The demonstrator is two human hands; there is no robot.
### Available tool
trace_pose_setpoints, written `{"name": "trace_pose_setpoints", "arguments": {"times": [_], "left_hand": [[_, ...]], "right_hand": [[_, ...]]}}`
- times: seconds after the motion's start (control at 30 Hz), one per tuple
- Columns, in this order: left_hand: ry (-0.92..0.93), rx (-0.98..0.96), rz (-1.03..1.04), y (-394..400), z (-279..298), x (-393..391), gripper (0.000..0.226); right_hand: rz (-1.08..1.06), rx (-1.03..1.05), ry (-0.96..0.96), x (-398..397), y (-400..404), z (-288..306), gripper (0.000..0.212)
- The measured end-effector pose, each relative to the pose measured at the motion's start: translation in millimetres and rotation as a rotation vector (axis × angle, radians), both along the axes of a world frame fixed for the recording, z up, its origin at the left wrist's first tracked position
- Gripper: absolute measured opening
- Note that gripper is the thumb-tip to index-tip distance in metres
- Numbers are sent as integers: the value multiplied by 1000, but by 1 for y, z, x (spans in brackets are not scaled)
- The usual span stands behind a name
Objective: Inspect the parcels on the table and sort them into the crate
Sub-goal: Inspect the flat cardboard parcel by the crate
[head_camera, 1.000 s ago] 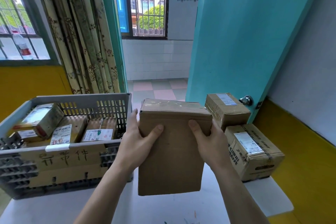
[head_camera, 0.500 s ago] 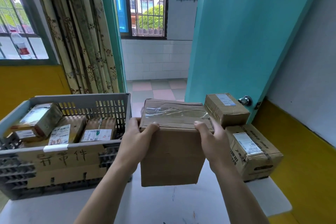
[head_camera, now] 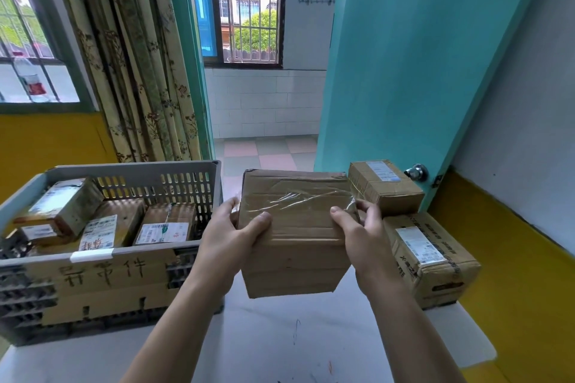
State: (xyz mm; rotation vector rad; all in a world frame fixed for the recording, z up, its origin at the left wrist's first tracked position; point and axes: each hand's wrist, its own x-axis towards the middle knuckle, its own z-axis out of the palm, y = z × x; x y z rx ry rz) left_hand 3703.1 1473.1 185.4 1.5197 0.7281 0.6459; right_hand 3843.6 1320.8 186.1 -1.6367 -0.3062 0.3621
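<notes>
Fingers of both hands are curling round a plain brown cardboard parcel [head_camera: 295, 236] sealed with clear tape, with the left hand [head_camera: 231, 239] clasping its left side, thumb lying across the front face, and the right hand [head_camera: 362, 235] clasping its right side, thumb likewise on the front and the other fingers wrapping the edge. Beneath it all, a white table [head_camera: 280, 342] marked with a few pen strokes is carrying everything, and the held parcel is hanging above its middle, tilted so the taped face is showing, clear of the tabletop. Along the table's left edge, a grey perforated plastic crate [head_camera: 149, 183] is standing, fronted by a strip of brown cardboard with handwritten characters [head_camera: 102, 274], and it is holding several small labelled cardboard parcels [head_camera: 165, 224] lying close together. At the table's far right corner, a large brown cardboard box with a white shipping label [head_camera: 432, 258] is sitting on the surface, reaching the right edge. A smaller brown cardboard box with a white label [head_camera: 385, 185] is resting on top of it, just behind the right hand. Behind the table, a turquoise door with a round metal knob [head_camera: 417, 171] is standing open.
</notes>
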Motion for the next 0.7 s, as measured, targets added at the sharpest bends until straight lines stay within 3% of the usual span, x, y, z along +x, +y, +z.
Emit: {"name": "trace_pose_setpoints", "arguments": {"times": [0.13, 0.27, 0.47, 0.7], "left_hand": [[8, 44, 10, 0, 7, 0, 8], [23, 105, 60, 0, 1, -1, 14], [35, 171, 52, -3, -4, 0, 38], [91, 121, 80, 1, -2, -1, 55]], "right_hand": [[23, 18, 10, -8, -1, -1, 38], [103, -35, -31, -12, 1, -3, 38], [24, -46, -107, -7, -3, -6, 15], [58, -45, -124, -9, -4, -9, 31]]}}
